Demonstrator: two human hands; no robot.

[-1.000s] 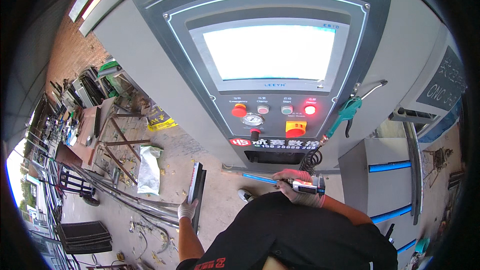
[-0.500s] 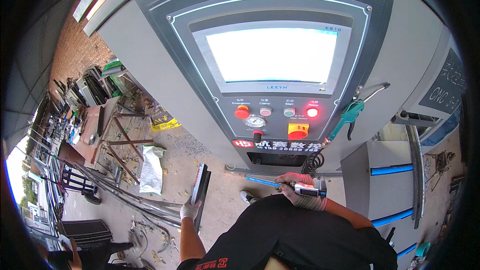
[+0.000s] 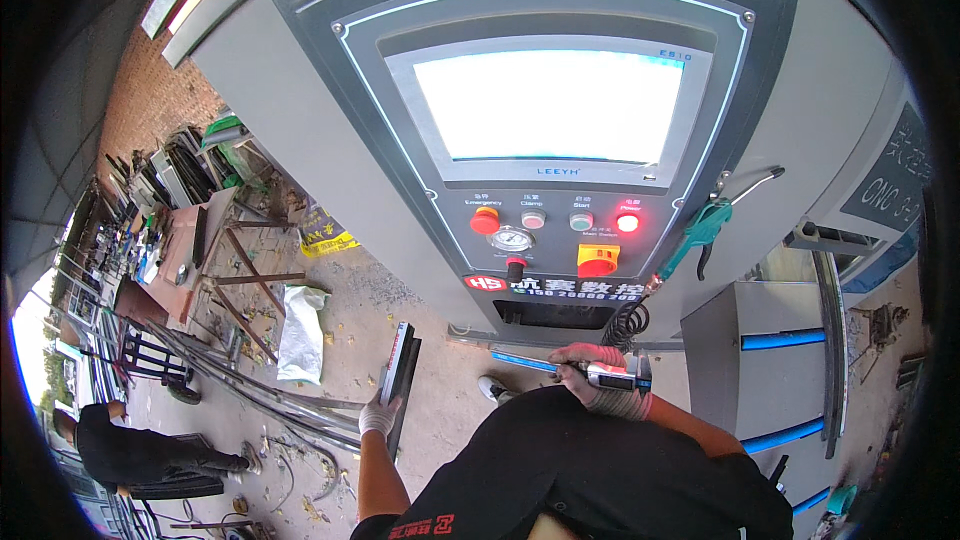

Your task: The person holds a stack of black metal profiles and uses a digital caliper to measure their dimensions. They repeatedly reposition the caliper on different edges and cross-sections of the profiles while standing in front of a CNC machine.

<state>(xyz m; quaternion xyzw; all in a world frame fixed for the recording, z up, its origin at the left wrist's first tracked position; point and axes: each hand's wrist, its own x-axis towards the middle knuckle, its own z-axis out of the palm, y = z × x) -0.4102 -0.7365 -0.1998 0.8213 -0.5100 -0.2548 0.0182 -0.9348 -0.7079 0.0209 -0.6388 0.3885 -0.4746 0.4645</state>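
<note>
My left hand (image 3: 378, 415), in a pale work glove, is closed around a dark metal profile (image 3: 405, 375) with a silver-white face, held tilted upward left of my body. My right hand (image 3: 597, 392), in a pink-and-white glove, grips a digital caliper (image 3: 525, 361) in front of my torso. The caliper's blue beam points left, and its display unit lies at the right of the hand. Both hands are below a grey machine's control panel (image 3: 455, 240) and apart from it. The panel has a bright, washed-out screen (image 3: 550, 105).
A green air blow gun (image 3: 705, 225) hangs at the panel's right above a coiled hose (image 3: 628, 322). Grey cabinets with blue strips (image 3: 783, 340) stand at right. Left are long metal bars (image 3: 250, 385), a white sack (image 3: 302, 335), a cluttered workbench (image 3: 185, 255) and another person (image 3: 140, 448).
The other person at lower left, earlier only partly in view, now shows almost whole, farther up in the picture. My hands keep their holds and barely move; the view shifts slightly.
</note>
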